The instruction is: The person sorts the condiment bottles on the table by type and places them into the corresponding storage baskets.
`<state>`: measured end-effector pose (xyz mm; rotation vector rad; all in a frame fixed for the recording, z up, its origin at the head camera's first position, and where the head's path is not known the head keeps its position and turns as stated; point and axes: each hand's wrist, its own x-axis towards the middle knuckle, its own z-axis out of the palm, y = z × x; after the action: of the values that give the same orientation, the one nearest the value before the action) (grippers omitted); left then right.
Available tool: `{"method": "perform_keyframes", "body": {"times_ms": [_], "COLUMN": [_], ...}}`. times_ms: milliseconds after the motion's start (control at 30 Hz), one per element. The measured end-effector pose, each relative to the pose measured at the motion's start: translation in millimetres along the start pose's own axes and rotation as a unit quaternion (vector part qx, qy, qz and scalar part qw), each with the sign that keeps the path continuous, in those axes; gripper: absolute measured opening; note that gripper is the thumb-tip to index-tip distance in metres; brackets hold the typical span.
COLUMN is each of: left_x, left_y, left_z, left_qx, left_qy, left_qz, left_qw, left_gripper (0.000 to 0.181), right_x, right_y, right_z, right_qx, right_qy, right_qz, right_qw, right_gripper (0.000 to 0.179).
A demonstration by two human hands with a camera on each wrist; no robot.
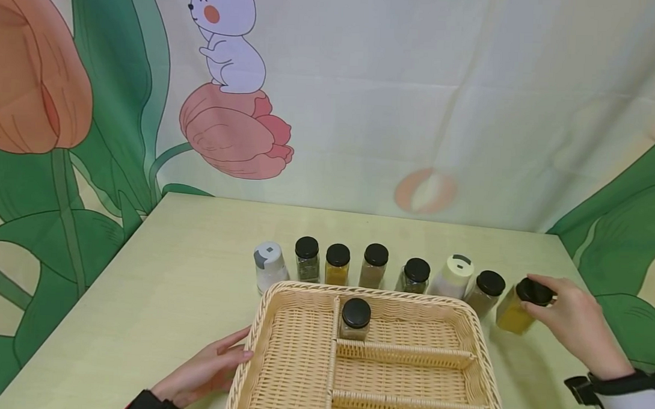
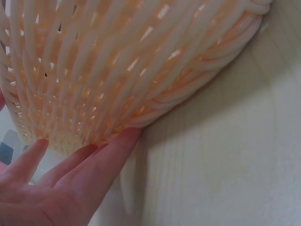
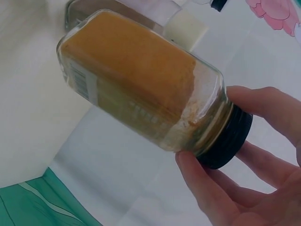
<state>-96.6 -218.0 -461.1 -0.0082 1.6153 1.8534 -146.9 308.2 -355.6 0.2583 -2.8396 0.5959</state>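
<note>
My right hand [image 1: 586,319] pinches the black lid of a glass spice jar [image 1: 515,314] at the right end of a row of jars. In the right wrist view the jar [image 3: 136,80] holds orange-yellow powder and has a barcode label, and the thumb and fingers lie around its lid. At the near side, my left hand [image 1: 208,369] holds the left edge of a divided wicker basket [image 1: 284,347], one digit over the rim and fingers against the woven outer wall [image 2: 103,70]. One black-lidded jar [image 1: 355,320] stands in the basket's upper right compartment.
Behind the basket stand a grey-and-white-capped bottle [image 1: 270,265], several black-lidded spice jars [image 1: 337,265] and a cream-capped bottle [image 1: 452,278]. A printed curtain [image 1: 363,109] hangs along the back edge of the pale table [image 1: 196,254].
</note>
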Motion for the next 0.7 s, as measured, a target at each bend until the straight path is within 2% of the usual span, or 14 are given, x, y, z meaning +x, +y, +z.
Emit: {"method": "perform_keyframes", "body": {"times_ms": [367, 633, 700], "left_x": [0.2, -0.4, -0.5], "left_y": [1.7, 1.5, 1.4], "left_z": [1.6, 2.2, 2.4], "left_qx": [0.007, 0.009, 0.010], "left_qy": [0.013, 0.017, 0.018], "left_qz": [-0.009, -0.006, -0.006], "left_qw": [0.9998, 0.9998, 0.9998], "left_gripper": [0.077, 0.077, 0.077], "right_x": [-6.3, -11.7, -13.5], "right_y": [-23, -43, -49], "right_z": [-11, -17, -17], "right_qx": [-0.018, -0.024, -0.022], "right_qy": [0.016, 0.005, 0.016], "right_qz": [0.001, 0.016, 0.007], "right_qw": [0.9997, 0.9996, 0.9996], "right_gripper": [0.048, 0.049, 0.048]}}
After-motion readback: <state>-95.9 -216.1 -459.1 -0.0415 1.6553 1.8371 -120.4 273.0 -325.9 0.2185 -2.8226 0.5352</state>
